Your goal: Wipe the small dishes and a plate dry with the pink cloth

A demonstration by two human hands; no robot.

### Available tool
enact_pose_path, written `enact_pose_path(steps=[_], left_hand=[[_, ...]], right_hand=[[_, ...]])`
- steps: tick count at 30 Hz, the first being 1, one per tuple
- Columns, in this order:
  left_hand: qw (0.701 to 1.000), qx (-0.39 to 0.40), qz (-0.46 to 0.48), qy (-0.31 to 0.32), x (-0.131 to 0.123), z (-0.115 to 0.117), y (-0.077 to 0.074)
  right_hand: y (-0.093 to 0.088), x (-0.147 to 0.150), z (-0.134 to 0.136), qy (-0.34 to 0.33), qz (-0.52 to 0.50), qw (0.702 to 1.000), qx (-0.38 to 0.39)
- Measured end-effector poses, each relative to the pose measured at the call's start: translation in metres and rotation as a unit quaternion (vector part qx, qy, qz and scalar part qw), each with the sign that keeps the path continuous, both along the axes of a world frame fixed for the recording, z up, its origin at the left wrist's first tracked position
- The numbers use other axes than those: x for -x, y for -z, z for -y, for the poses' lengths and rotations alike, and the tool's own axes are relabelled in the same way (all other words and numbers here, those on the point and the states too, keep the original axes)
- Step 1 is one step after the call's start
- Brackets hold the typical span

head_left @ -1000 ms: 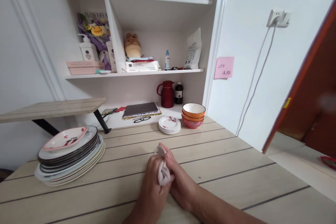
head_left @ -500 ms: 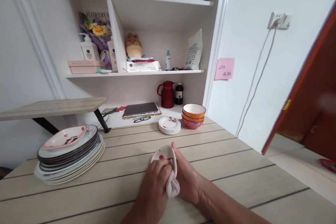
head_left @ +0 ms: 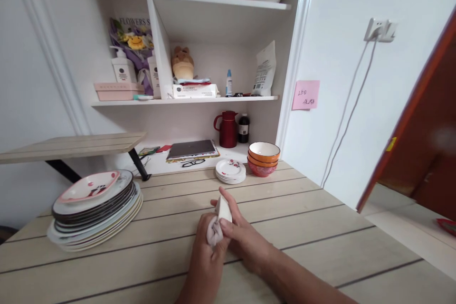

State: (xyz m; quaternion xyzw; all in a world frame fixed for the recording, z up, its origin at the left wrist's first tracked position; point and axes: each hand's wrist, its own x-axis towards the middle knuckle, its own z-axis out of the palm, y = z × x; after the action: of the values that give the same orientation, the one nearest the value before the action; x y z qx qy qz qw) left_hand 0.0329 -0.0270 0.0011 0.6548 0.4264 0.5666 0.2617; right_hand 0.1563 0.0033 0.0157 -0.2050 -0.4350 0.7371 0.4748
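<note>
Both my hands meet over the middle of the wooden table (head_left: 320,228). My right hand (head_left: 245,240) grips a small white saucer (head_left: 223,209), which stands on edge with its rim up. My left hand (head_left: 206,259) is closed round a crumpled white cloth (head_left: 214,231) and presses it against the saucer's left face. Behind them, a short stack of small white saucers (head_left: 230,170) with red marks sits beside three stacked bowls (head_left: 264,157), orange over red.
A tall stack of large plates (head_left: 94,209) sits at the table's left. At the back are a red jug (head_left: 227,128), a dark bottle (head_left: 243,127), a laptop (head_left: 191,148) and glasses (head_left: 193,163). A low wooden stand (head_left: 71,145) is at left, a brown door (head_left: 420,128) at right.
The saucer lay tilted with its decorated face showing half a second ago; now it stands on edge. The cloth has shifted from the saucer's right side to its left.
</note>
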Motion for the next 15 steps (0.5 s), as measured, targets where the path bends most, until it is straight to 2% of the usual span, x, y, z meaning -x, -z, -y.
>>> enact_pose_path(steps=[5, 9, 12, 15], left_hand=[[0.994, -0.069, -0.083, -0.027, 0.007, -0.006, 0.012], [0.977, -0.123, -0.166, -0.060, 0.012, -0.011, 0.021], [0.958, -0.173, -0.216, -0.078, 0.013, -0.012, 0.023], [0.940, -0.211, -0.254, -0.082, 0.012, -0.009, 0.019]], right_hand=[[-0.001, 0.008, 0.008, -0.004, -0.059, 0.997, 0.050], [-0.004, 0.007, 0.011, -0.008, -0.092, 0.991, 0.099], [-0.005, 0.005, 0.010, -0.005, -0.106, 0.988, 0.114], [-0.006, 0.006, 0.009, -0.004, -0.126, 0.983, 0.136]])
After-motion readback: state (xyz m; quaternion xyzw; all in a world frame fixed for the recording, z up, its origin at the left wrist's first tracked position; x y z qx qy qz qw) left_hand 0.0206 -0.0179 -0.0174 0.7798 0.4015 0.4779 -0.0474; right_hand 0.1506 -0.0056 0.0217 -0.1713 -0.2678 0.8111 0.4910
